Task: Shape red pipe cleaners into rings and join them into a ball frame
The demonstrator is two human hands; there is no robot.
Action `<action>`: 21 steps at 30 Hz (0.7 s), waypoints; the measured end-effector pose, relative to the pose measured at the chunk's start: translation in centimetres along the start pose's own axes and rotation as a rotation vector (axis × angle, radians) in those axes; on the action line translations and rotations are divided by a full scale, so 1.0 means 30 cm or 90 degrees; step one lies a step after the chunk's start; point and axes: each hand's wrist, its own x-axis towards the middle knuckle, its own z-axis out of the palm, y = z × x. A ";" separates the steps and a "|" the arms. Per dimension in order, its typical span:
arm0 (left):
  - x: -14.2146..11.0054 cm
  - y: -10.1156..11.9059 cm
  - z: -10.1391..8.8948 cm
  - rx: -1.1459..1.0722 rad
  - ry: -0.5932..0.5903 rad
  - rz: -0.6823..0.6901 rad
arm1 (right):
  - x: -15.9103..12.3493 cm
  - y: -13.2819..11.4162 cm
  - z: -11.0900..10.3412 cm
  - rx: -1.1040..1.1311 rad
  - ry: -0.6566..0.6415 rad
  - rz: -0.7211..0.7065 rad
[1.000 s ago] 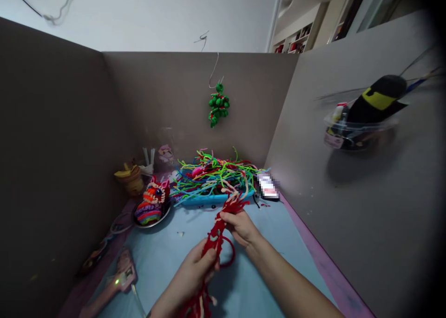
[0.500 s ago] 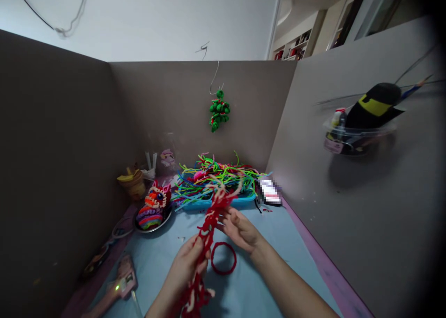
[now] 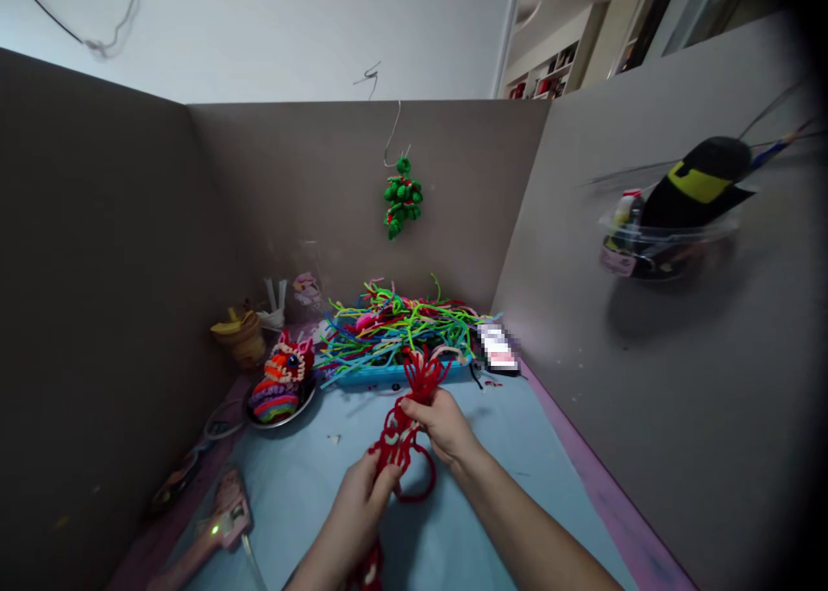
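A loosely woven strip of red yarn-like strands with pale bits in it stretches between my two hands over the table. Its far end fans out in loose red ends, and its near end hangs below my left hand. My left hand is closed on the middle of the strip, thumb on top. Further up, my right hand pinches it just below the fanned ends. Beneath the strip, a red ring lies on the table, partly covered.
A blue tray heaped with colourful fuzzy strands stands at the back, a phone to its right. At left are a metal bowl holding a multicoloured figure and a pink glue gun. Dividers surround the table; a green ornament hangs ahead.
My right hand, open beside the strip before, has closed on its upper part. The strip's far end has swung slightly right and its red ends now spread out. The view has shifted a little.
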 end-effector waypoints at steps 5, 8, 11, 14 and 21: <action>0.034 0.024 -0.014 0.419 0.050 0.071 | 0.020 0.041 -0.002 -0.189 0.083 -0.049; 0.042 0.021 -0.016 0.435 0.068 0.037 | 0.025 0.069 0.004 -0.202 0.102 -0.054; 0.028 0.037 -0.022 0.261 0.062 0.031 | 0.024 0.053 0.003 -0.180 0.070 -0.044; 0.013 0.047 -0.032 -0.033 0.032 -0.029 | 0.008 0.003 -0.010 -0.024 -0.096 0.032; 0.022 -0.009 -0.017 -0.504 -0.159 -0.212 | -0.039 -0.024 -0.023 0.212 -0.287 0.114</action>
